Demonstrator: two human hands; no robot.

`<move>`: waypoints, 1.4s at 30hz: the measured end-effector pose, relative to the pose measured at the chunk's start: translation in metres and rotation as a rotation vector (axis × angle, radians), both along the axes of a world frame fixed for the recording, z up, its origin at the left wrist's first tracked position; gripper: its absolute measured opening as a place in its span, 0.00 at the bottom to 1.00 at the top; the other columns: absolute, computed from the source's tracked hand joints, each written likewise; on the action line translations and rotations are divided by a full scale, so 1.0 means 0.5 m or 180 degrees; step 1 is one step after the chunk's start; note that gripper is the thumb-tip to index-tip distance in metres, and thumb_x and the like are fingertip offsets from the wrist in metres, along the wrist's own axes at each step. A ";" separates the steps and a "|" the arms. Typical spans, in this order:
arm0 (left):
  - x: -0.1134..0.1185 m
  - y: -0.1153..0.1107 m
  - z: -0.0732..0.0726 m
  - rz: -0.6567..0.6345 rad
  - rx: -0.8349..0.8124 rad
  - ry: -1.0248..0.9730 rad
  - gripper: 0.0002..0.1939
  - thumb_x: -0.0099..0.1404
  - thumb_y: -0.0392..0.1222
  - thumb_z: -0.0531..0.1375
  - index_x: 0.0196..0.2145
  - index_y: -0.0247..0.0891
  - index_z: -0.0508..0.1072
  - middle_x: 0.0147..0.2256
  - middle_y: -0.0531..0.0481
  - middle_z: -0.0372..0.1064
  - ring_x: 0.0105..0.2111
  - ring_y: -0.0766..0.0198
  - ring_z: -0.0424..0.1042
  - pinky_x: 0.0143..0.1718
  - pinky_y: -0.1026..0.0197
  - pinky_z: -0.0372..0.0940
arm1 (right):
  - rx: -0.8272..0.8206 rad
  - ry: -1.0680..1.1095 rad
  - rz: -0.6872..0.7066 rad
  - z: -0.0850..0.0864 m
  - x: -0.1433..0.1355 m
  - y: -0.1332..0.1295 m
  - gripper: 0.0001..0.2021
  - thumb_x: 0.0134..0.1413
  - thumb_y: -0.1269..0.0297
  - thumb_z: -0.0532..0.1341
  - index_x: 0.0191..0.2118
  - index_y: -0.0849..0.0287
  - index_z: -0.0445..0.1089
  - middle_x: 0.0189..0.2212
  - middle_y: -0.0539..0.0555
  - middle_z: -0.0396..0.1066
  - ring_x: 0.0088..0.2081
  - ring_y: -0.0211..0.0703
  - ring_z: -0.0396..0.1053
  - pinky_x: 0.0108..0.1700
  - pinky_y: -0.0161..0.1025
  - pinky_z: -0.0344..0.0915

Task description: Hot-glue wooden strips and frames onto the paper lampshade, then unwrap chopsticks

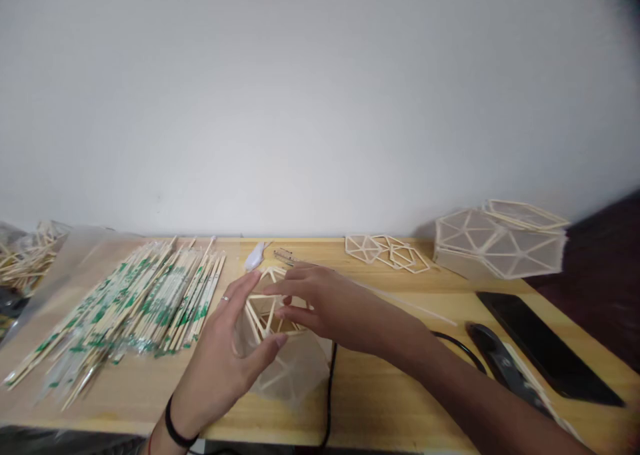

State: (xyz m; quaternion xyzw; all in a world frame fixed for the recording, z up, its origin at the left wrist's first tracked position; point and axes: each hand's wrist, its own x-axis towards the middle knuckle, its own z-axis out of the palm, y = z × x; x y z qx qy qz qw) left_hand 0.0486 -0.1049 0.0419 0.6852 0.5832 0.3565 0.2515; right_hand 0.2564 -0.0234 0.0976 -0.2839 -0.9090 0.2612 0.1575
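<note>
Pale wood surfaced the table [390,402]; green-printed packs of chopsticks [145,302] covered part of its left. Right of them was the stick frame [297,370], grasped by the left hand [225,348]. The right hand [313,298] bent over its top, whether pinching I couldn't tell.

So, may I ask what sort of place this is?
Probably a craft workspace, perhaps at home: on the wooden table, many wrapped sticks lie at the left, a stick-framed structure stands at the back right, and the left hand and right hand are at another stick-framed model.
</note>
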 end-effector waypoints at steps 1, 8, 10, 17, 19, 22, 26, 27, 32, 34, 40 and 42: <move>-0.001 -0.001 -0.003 -0.0009 0.0036 0.0067 0.37 0.70 0.56 0.65 0.72 0.47 0.61 0.73 0.39 0.60 0.73 0.41 0.59 0.72 0.33 0.57 | -0.0011 -0.0008 -0.0032 0.001 -0.002 0.001 0.11 0.66 0.73 0.66 0.49 0.56 0.83 0.40 0.57 0.81 0.43 0.48 0.75 0.49 0.43 0.67; -0.003 -0.006 -0.013 -0.0025 0.0245 0.0129 0.35 0.71 0.54 0.65 0.70 0.48 0.60 0.71 0.41 0.63 0.71 0.44 0.63 0.69 0.35 0.62 | -0.0100 -0.0026 -0.0182 -0.004 -0.005 0.001 0.06 0.65 0.73 0.67 0.39 0.60 0.82 0.39 0.58 0.82 0.42 0.48 0.75 0.47 0.41 0.65; -0.002 -0.007 -0.016 0.0043 0.0219 0.0029 0.36 0.70 0.55 0.65 0.70 0.48 0.58 0.70 0.40 0.64 0.69 0.44 0.65 0.68 0.35 0.63 | -0.0117 0.0010 -0.0197 -0.007 -0.006 0.001 0.06 0.65 0.73 0.67 0.39 0.59 0.82 0.40 0.58 0.82 0.43 0.49 0.75 0.49 0.42 0.65; 0.009 -0.009 -0.043 0.0125 0.0380 -0.0101 0.34 0.72 0.55 0.63 0.70 0.48 0.58 0.70 0.40 0.63 0.70 0.45 0.64 0.69 0.36 0.61 | -0.0133 0.0067 -0.0285 -0.016 -0.008 -0.005 0.07 0.65 0.71 0.67 0.45 0.60 0.83 0.41 0.59 0.82 0.46 0.51 0.75 0.51 0.44 0.66; 0.011 -0.010 -0.049 0.0133 0.0453 -0.0065 0.34 0.73 0.54 0.62 0.70 0.48 0.58 0.70 0.40 0.63 0.70 0.45 0.63 0.69 0.36 0.61 | -0.0149 0.0106 -0.0317 -0.021 -0.008 -0.008 0.08 0.65 0.72 0.67 0.47 0.60 0.83 0.41 0.59 0.82 0.47 0.51 0.75 0.52 0.45 0.66; 0.012 -0.011 -0.054 0.0126 0.0520 -0.0001 0.34 0.73 0.54 0.62 0.71 0.47 0.58 0.69 0.39 0.64 0.69 0.44 0.64 0.69 0.36 0.61 | -0.0142 0.0215 -0.0380 -0.029 -0.010 -0.014 0.10 0.65 0.73 0.67 0.49 0.59 0.82 0.41 0.58 0.82 0.48 0.51 0.74 0.53 0.46 0.67; 0.012 -0.010 -0.055 0.0179 0.0599 0.0080 0.33 0.73 0.53 0.62 0.70 0.45 0.59 0.68 0.38 0.65 0.68 0.43 0.66 0.68 0.36 0.63 | -0.0057 0.0305 -0.0493 -0.036 -0.012 -0.022 0.11 0.64 0.72 0.68 0.50 0.60 0.81 0.42 0.58 0.81 0.48 0.52 0.74 0.53 0.48 0.68; 0.013 -0.010 -0.055 0.0188 0.0600 0.0092 0.33 0.73 0.53 0.62 0.70 0.45 0.59 0.68 0.38 0.65 0.68 0.43 0.66 0.67 0.36 0.63 | -0.0044 0.0314 -0.0548 -0.037 -0.012 -0.024 0.11 0.64 0.72 0.68 0.50 0.60 0.80 0.43 0.59 0.80 0.48 0.52 0.74 0.53 0.48 0.68; 0.012 -0.013 -0.050 0.0177 0.0477 0.0172 0.32 0.74 0.54 0.61 0.70 0.48 0.58 0.69 0.40 0.65 0.68 0.44 0.66 0.67 0.35 0.64 | -0.0064 0.0404 -0.0915 -0.043 -0.016 -0.038 0.09 0.60 0.75 0.70 0.45 0.61 0.74 0.43 0.57 0.76 0.42 0.47 0.72 0.49 0.45 0.69; 0.002 -0.012 -0.041 0.0087 0.0395 0.0287 0.32 0.75 0.54 0.59 0.71 0.51 0.56 0.70 0.41 0.63 0.70 0.45 0.64 0.68 0.35 0.63 | -0.0086 0.0525 -0.1056 -0.050 -0.017 -0.042 0.10 0.58 0.75 0.70 0.42 0.60 0.71 0.41 0.55 0.74 0.40 0.46 0.71 0.47 0.44 0.69; -0.029 0.027 0.036 -0.0736 0.0165 0.0993 0.40 0.71 0.61 0.62 0.74 0.52 0.54 0.76 0.40 0.51 0.75 0.41 0.53 0.71 0.31 0.57 | -0.0318 0.1031 -0.1152 -0.064 -0.004 -0.051 0.11 0.59 0.76 0.69 0.41 0.57 0.68 0.41 0.52 0.71 0.39 0.42 0.70 0.44 0.40 0.67; -0.024 0.049 0.064 -0.1087 0.0171 0.1237 0.40 0.69 0.62 0.64 0.72 0.50 0.58 0.75 0.39 0.54 0.74 0.39 0.55 0.70 0.30 0.59 | -0.0418 0.1245 -0.1105 -0.065 0.004 -0.055 0.08 0.62 0.76 0.66 0.42 0.57 0.69 0.40 0.51 0.71 0.39 0.41 0.70 0.45 0.39 0.67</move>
